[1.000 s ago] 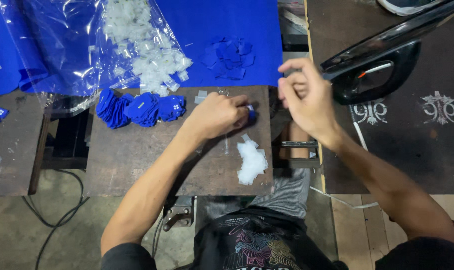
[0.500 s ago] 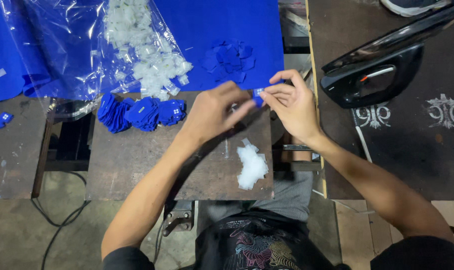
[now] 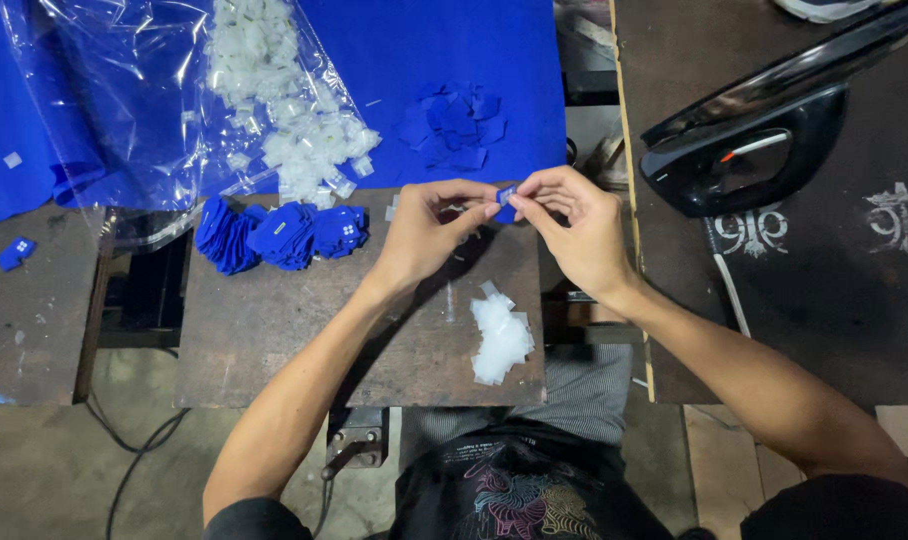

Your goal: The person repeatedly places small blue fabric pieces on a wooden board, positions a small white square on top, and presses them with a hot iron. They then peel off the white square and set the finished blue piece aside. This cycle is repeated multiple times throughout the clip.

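Pinching small blue label between fingers of left hand and right hand, clear bag of white pieces upper left

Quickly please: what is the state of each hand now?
Left hand: pinching the small blue piece.
Right hand: pinching the same piece.

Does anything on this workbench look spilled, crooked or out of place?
Nothing looks damaged. A few stray blue patches lie apart at the far left, away from the stacked blue patches. White bits spill loosely from the clear plastic bag. Both the left hand and right hand pinch one small blue piece.
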